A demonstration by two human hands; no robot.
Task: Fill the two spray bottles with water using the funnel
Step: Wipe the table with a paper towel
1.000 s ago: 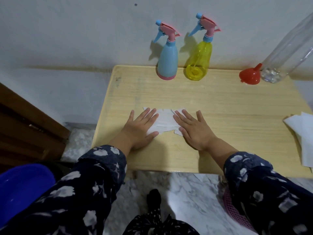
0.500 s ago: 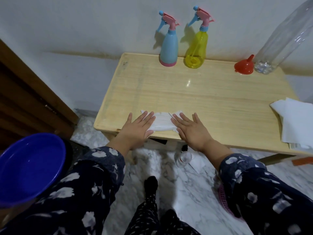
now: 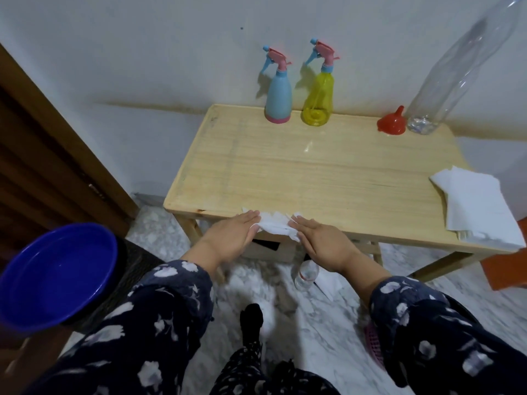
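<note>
Blue spray bottle [image 3: 278,99] and yellow spray bottle [image 3: 318,101] upright side by side at the far edge of the wooden table [image 3: 328,172], against the wall, trigger heads on. Red funnel [image 3: 391,123] mouth-down further right, just beside a tall clear bottle [image 3: 445,81]. At the near edge, left hand [image 3: 232,236] and right hand [image 3: 320,242] flat, fingers straight, pressing a white tissue [image 3: 275,226] between them. Folded white paper [image 3: 482,206] on the right; blue basin [image 3: 54,276] lower left.

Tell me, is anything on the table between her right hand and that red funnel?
Nothing visible blocks it. Bare tabletop lies between the right hand and the red funnel; the stacked white paper sits off to the side.
</note>
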